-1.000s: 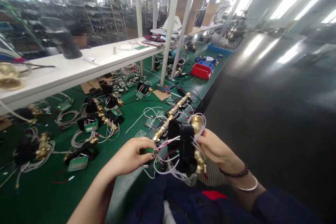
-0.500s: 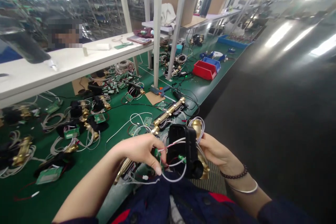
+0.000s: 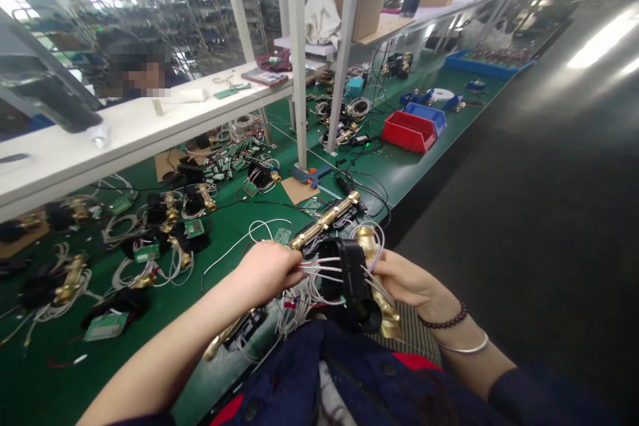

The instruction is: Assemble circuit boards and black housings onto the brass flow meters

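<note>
My right hand (image 3: pixel 409 279) grips a brass valve body (image 3: pixel 374 279) that carries a black plastic housing (image 3: pixel 352 283), held over my lap at the bench's front edge. My left hand (image 3: pixel 267 269) is closed on a bundle of white and red wires (image 3: pixel 319 269) that runs taut into the housing. More wire loops hang below the housing. A long brass fitting (image 3: pixel 327 219) lies on the green mat just beyond my hands.
The green bench (image 3: pixel 60 386) holds several brass valves with black housings, green circuit boards and coiled wires. A red bin (image 3: pixel 407 133) and a blue bin (image 3: pixel 426 113) stand far right. A white shelf (image 3: pixel 130 130) spans above; another person sits behind it. White posts (image 3: pixel 297 60) rise mid-bench.
My left hand moved up from below the housing and pulled the wires leftward and taut. The circuit board it pinched is out of sight. The camera view shifted slightly right.
</note>
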`<state>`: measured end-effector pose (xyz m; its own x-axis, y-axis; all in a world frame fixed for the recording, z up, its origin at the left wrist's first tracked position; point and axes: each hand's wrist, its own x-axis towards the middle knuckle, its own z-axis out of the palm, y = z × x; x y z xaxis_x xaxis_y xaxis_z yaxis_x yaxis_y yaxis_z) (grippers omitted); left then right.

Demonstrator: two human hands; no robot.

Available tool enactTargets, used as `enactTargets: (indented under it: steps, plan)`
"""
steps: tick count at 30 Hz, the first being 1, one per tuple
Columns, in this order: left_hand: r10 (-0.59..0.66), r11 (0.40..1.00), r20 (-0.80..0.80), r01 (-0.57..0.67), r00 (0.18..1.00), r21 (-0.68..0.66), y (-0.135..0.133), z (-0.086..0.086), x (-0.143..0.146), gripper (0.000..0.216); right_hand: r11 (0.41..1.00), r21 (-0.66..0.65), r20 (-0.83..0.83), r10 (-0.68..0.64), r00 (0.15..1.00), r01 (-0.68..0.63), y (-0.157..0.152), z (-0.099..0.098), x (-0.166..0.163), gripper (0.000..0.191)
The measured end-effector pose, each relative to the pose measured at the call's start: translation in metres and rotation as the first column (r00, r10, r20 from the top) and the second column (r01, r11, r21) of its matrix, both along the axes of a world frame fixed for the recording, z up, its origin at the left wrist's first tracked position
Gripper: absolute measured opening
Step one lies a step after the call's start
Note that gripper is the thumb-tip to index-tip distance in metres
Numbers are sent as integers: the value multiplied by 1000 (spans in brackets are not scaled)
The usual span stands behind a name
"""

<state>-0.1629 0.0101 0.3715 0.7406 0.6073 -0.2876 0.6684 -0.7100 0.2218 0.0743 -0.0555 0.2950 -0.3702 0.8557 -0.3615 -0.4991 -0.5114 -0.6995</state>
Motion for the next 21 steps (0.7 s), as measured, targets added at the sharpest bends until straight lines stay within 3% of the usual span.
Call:
enactTargets:
  steps: [2,4,7,10,11,13,16,18,21]
  plan:
    - [-54,996,-6,55,999,66,-2,-2,0,16,1000,-15,-1,5,1000,-5,5,1,-4,21]
    - [-118,993,62,118,991,3,-3,-1,-4,11,1000,-28,3,14,1000,-14,11,3,-9,21]
    - [-129,949,173,172,976,-263,0,6,-14,20,999,-22,8,31,999,-31,16,6,-16,22]
    - [-141,801,216,240,966,-549,2,15,-22,55,999,-7,23,38,999,-37,19,10,-23,21]
    - [-137,780,202,232,970,-581,1,16,-23,65,999,-3,35,37,999,-37,19,11,-25,22]
    - [-76,840,145,141,987,-523,-2,17,-22,73,1000,1,60,25,998,-25,20,11,-28,23]
    - [69,926,118,-19,991,-378,-7,13,-16,52,1000,4,84,-14,996,14,21,9,-29,23]
    - [148,897,144,-72,978,-437,-6,7,-14,35,1000,3,91,-26,996,26,21,7,-30,23]
    - [295,778,151,-145,944,-611,1,-2,-16,25,1000,4,94,-27,995,26,19,7,-33,24]
